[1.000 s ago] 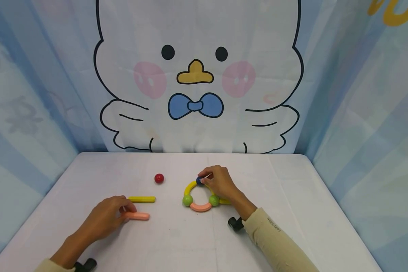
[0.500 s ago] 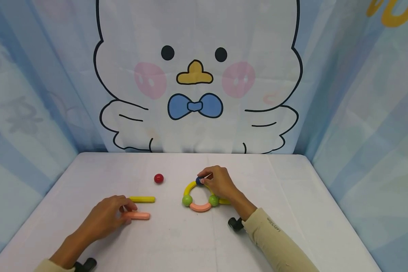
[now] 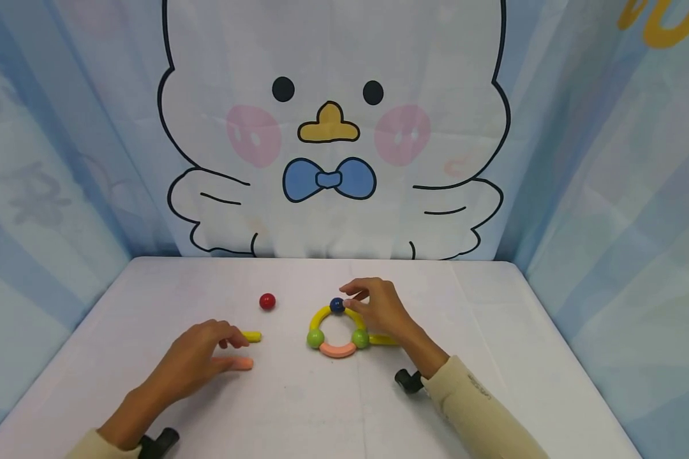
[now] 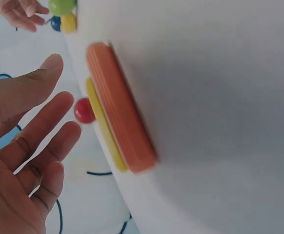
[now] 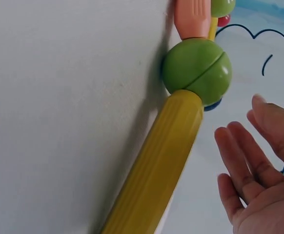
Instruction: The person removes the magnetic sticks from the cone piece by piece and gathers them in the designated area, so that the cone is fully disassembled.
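A ring of curved yellow pieces (image 3: 319, 316), a curved salmon piece (image 3: 337, 351), two green balls (image 3: 315, 338) and a dark blue ball (image 3: 337, 305) lies mid-table. From its right green ball a yellow stick (image 5: 154, 165) extends outward. My right hand (image 3: 381, 307) hovers beside the blue ball, fingers loosely bent, with nothing held. Fingers spread, my left hand (image 3: 198, 357) is over a salmon stick (image 4: 120, 107) and a second yellow stick (image 3: 254, 336). The left wrist view shows a gap between that hand and the salmon stick. In the head view it partly hides both sticks.
A red ball (image 3: 267, 301) sits behind the left-hand sticks. All pieces lie on a white-covered table (image 3: 298, 414). A printed curtain (image 3: 330, 210) stands along its back edge, with blue drapes at both sides.
My right fingers have let go of the blue ball and drawn slightly right. My left hand has released the salmon stick, spread its fingers and moved a little right.
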`<state>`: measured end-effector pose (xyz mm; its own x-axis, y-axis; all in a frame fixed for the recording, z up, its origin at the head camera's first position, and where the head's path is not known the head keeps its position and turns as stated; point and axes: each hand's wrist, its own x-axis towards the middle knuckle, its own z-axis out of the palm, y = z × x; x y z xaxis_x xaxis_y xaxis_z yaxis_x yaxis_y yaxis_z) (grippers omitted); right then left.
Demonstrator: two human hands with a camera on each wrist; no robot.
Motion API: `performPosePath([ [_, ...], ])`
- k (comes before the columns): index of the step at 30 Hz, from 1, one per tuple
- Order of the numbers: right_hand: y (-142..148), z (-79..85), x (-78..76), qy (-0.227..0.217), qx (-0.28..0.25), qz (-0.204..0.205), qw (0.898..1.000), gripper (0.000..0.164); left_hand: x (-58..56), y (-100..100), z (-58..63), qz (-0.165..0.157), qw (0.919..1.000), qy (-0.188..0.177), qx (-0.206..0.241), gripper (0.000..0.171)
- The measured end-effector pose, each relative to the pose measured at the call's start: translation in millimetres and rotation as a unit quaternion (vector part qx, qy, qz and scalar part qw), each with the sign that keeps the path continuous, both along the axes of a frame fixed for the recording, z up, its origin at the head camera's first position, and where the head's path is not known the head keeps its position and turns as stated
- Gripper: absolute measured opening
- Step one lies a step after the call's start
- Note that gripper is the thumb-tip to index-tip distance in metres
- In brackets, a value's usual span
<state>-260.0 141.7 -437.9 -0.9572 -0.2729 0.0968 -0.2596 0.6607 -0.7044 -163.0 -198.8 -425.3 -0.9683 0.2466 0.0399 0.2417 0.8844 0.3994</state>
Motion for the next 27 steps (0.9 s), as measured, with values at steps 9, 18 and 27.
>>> performPosePath([
  [9,17,5.8,13.4,0.017,-0.002,-0.004,1.000,0.027,-6.4,43,5.1,-0.029,0.9982,0.036,0.038,0.036],
  [18,35,5.1,31.2,0.014,0.013,-0.023,1.000,0.026,-15.3,90,-2.6,-0.074,0.9906,0.069,0.091,0.042],
  [27,50,-2.1,41.1,-0.007,0.025,-0.026,0.999,0.022,-29.0,124,-11.5,-0.132,0.9777,0.065,0.150,0.040],
])
